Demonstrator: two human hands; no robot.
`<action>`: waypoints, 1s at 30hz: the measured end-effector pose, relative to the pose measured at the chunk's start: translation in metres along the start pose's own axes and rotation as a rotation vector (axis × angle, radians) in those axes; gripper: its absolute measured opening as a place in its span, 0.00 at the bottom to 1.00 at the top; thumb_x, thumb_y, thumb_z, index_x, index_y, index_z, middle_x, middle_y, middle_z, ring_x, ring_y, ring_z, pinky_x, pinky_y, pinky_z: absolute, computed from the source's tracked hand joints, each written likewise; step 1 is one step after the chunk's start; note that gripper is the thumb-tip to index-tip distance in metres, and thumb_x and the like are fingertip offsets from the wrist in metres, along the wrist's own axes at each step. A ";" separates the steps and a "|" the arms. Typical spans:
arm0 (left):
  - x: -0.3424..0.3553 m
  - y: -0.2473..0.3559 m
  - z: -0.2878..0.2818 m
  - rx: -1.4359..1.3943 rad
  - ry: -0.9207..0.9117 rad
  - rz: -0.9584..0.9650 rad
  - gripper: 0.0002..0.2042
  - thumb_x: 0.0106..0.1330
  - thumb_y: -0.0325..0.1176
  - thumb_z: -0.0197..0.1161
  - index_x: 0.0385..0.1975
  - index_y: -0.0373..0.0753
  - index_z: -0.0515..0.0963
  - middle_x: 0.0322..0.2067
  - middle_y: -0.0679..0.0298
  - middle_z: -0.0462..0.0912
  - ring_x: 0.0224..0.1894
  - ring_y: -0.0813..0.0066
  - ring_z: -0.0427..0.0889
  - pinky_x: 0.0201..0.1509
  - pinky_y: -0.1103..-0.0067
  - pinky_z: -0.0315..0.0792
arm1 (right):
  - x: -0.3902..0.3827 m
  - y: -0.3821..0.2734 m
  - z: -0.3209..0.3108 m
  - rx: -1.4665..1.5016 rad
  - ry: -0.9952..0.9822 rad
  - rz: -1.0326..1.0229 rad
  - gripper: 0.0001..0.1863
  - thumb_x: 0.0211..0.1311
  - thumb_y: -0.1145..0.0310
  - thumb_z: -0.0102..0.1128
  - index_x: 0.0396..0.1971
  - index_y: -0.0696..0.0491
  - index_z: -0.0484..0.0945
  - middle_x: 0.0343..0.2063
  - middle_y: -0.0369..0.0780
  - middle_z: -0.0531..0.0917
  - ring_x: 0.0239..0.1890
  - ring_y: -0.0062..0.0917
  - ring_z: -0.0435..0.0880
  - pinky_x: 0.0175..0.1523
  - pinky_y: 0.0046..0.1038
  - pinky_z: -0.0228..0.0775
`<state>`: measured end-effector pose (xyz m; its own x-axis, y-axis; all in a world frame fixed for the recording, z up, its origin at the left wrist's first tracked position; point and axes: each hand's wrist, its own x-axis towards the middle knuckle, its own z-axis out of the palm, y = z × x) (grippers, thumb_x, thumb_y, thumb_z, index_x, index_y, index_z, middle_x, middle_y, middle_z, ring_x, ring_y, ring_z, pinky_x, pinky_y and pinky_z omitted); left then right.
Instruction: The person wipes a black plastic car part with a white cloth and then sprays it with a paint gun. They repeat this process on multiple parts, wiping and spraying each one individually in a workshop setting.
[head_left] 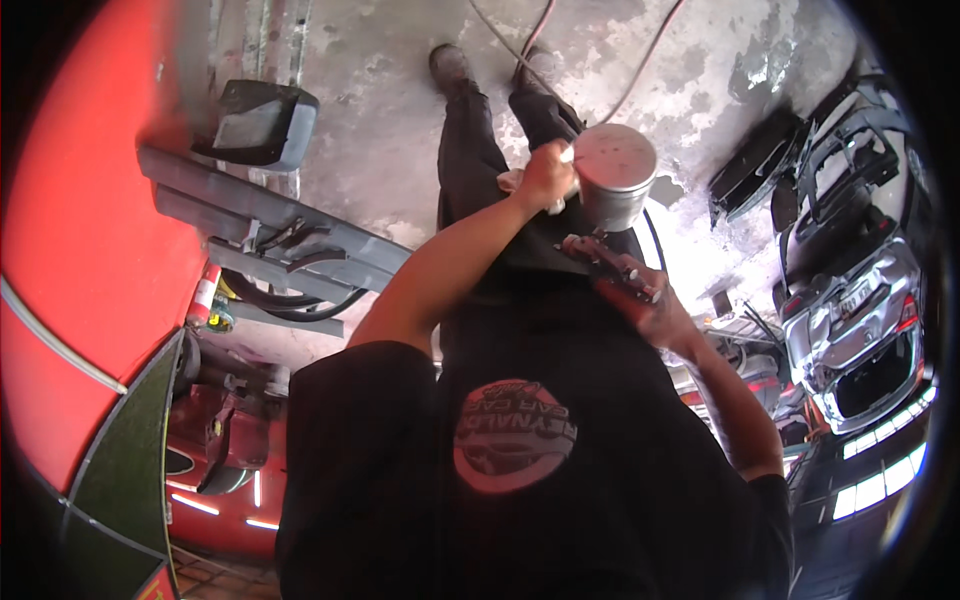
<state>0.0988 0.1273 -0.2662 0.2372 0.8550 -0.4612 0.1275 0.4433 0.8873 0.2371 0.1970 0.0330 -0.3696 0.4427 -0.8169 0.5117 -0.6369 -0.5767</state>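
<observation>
The right hand grasps a spray gun before the person's legs — a round silver cup stands just beyond it — and the left hand clutches a white cloth beside the cup.

Red blazes down the left edge on that big panel, dark green on the panel below! Centre frame: whitish cloth, silvery cup, dark reddish tool, black shirt sporting a round pinkish-grey print. Up top, grey floor blotched white; far right, silver car, red tail light!
</observation>
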 end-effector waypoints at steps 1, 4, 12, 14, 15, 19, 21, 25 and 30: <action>0.005 -0.017 0.007 -0.042 0.106 0.041 0.10 0.61 0.32 0.67 0.38 0.33 0.80 0.35 0.40 0.84 0.40 0.42 0.85 0.44 0.56 0.77 | 0.001 0.001 -0.005 -0.072 -0.063 0.070 0.25 0.71 0.75 0.64 0.66 0.56 0.76 0.57 0.45 0.86 0.55 0.32 0.86 0.59 0.33 0.75; -0.004 -0.011 0.000 -0.075 0.017 0.027 0.11 0.61 0.31 0.67 0.40 0.35 0.80 0.37 0.42 0.83 0.44 0.43 0.83 0.50 0.57 0.75 | 0.005 -0.004 -0.016 -0.033 -0.208 0.345 0.27 0.71 0.77 0.62 0.69 0.55 0.74 0.63 0.44 0.82 0.62 0.32 0.83 0.65 0.31 0.72; -0.065 0.131 -0.104 0.269 -0.550 0.185 0.09 0.63 0.32 0.64 0.41 0.40 0.84 0.43 0.55 0.83 0.50 0.53 0.81 0.54 0.60 0.72 | -0.013 -0.006 -0.018 0.135 -0.156 0.081 0.29 0.74 0.74 0.57 0.73 0.52 0.69 0.66 0.43 0.80 0.62 0.27 0.79 0.64 0.32 0.71; -0.086 0.186 -0.126 0.404 -0.543 0.205 0.08 0.63 0.31 0.64 0.40 0.40 0.84 0.45 0.56 0.83 0.50 0.54 0.80 0.54 0.61 0.72 | -0.014 -0.004 -0.021 0.217 -0.169 0.034 0.31 0.74 0.70 0.57 0.76 0.49 0.66 0.66 0.41 0.81 0.51 0.23 0.82 0.54 0.30 0.75; -0.089 0.216 -0.138 0.504 -0.593 0.237 0.08 0.63 0.31 0.64 0.41 0.41 0.84 0.46 0.57 0.83 0.51 0.54 0.80 0.54 0.62 0.72 | -0.010 0.000 -0.023 0.230 -0.162 -0.033 0.33 0.74 0.68 0.56 0.77 0.48 0.65 0.66 0.40 0.80 0.47 0.22 0.83 0.49 0.29 0.77; -0.113 0.222 -0.126 0.360 -0.613 0.284 0.12 0.68 0.37 0.65 0.47 0.42 0.83 0.44 0.57 0.85 0.46 0.59 0.84 0.54 0.63 0.73 | -0.009 -0.001 -0.022 0.200 -0.170 -0.103 0.34 0.74 0.66 0.54 0.78 0.48 0.62 0.69 0.35 0.78 0.43 0.19 0.81 0.39 0.22 0.74; -0.106 0.218 -0.110 0.264 -0.559 0.005 0.12 0.69 0.37 0.63 0.47 0.40 0.83 0.42 0.56 0.86 0.45 0.58 0.85 0.55 0.64 0.73 | -0.005 -0.024 -0.026 0.196 -0.188 0.001 0.34 0.74 0.62 0.54 0.78 0.47 0.62 0.69 0.32 0.78 0.43 0.19 0.81 0.37 0.21 0.74; -0.111 0.228 -0.100 0.396 -0.765 -0.196 0.13 0.74 0.39 0.58 0.46 0.37 0.81 0.40 0.53 0.86 0.45 0.56 0.85 0.52 0.63 0.73 | -0.008 -0.019 -0.035 0.192 -0.284 0.138 0.34 0.76 0.55 0.58 0.79 0.38 0.61 0.69 0.30 0.78 0.50 0.22 0.81 0.38 0.23 0.73; -0.099 0.237 -0.105 0.416 -0.773 -0.311 0.16 0.76 0.42 0.54 0.44 0.35 0.80 0.38 0.51 0.85 0.43 0.52 0.84 0.50 0.62 0.73 | 0.001 -0.026 -0.049 0.201 -0.412 0.124 0.34 0.74 0.54 0.61 0.78 0.37 0.64 0.64 0.33 0.82 0.40 0.20 0.81 0.33 0.24 0.73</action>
<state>0.0040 0.1763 -0.0105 0.6908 0.2312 -0.6851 0.5924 0.3624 0.7195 0.2606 0.2451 0.0466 -0.6131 0.0947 -0.7843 0.4257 -0.7967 -0.4290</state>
